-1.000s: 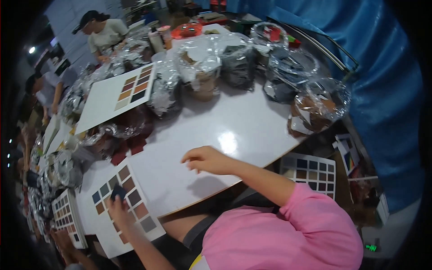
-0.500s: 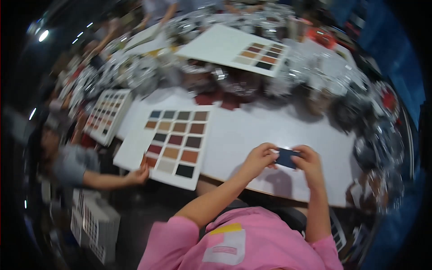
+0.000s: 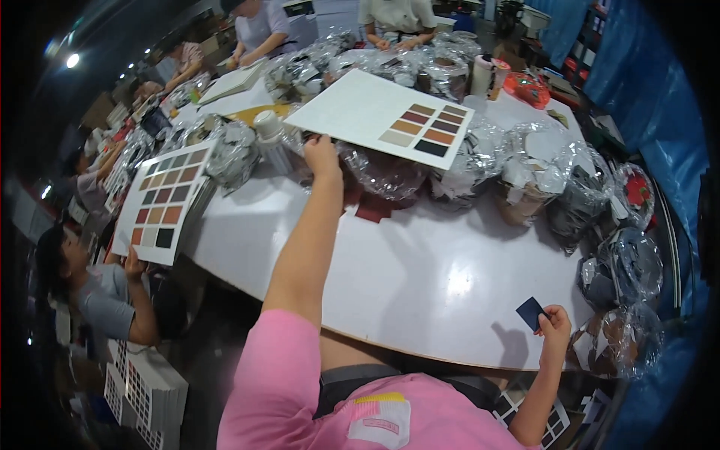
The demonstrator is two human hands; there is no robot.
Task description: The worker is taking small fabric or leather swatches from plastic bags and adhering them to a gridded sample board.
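While half a second ago both hands met over the dark blue swatch [image 3: 532,313], they are now apart: left hand [image 3: 321,155] reaches out, fingers closed on the near edge of the white sample board [image 3: 382,118] atop the wrapped bundles [image 3: 390,174]. Right hand [image 3: 553,328] pinches the swatch at the counter [image 3: 420,277] edge. Looks like board fetch before sticking the swatch.

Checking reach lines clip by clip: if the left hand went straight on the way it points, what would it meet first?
The left hand already touches the white sample board with brown swatches; pushing on, it likely meets that board first, though depth is unclear.
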